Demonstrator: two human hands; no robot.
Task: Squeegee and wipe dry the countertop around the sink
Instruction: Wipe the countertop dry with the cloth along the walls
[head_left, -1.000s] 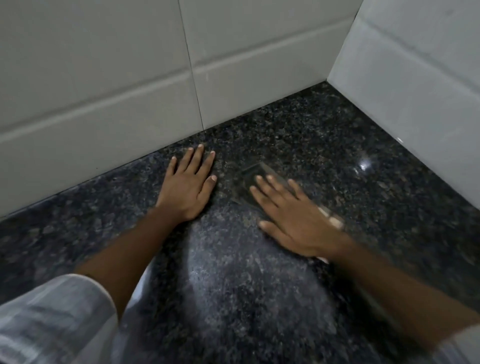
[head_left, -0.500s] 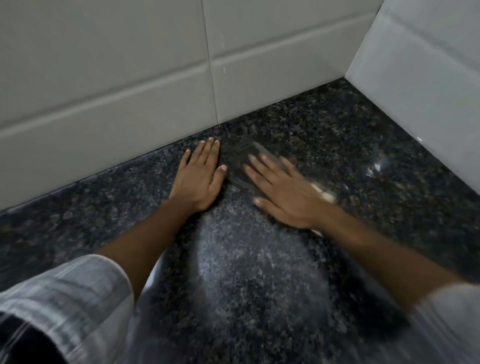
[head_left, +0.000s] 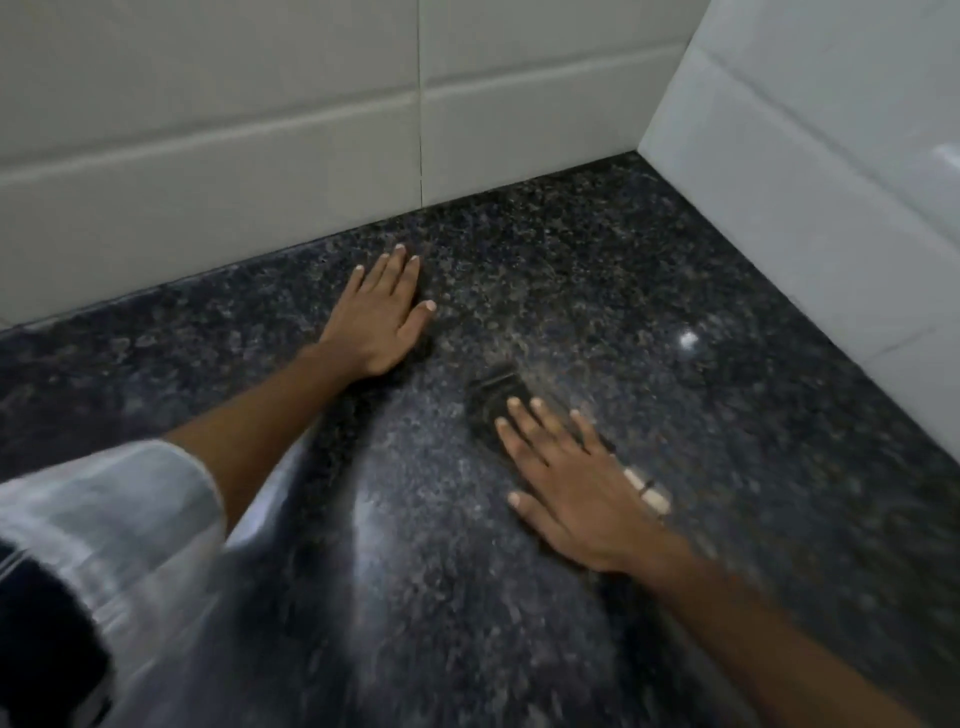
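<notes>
Now, at lower left a pale sleeve (head_left: 119, 525) leads to the left hand (head_left: 376, 317), lying flat with fingers spread and straight on the speckled dark granite countertop (head_left: 597, 249) near the tiled back wall (head_left: 260, 130). Right of centre, the right hand (head_left: 571, 483) presses flat, fingers spread, on a blurred dark squeegee (head_left: 496, 395), its pale handle (head_left: 647, 491) showing beside the hand

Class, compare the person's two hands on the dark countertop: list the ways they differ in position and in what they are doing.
1. The left hand lies flat on bare countertop; the right hand presses down on a dark wiping tool.
2. The left hand is nearer the back wall tiles; the right sits closer to the person.
3. The left looks sharp, the right slightly blurred.
Both are palm-down with fingers extended.
</notes>
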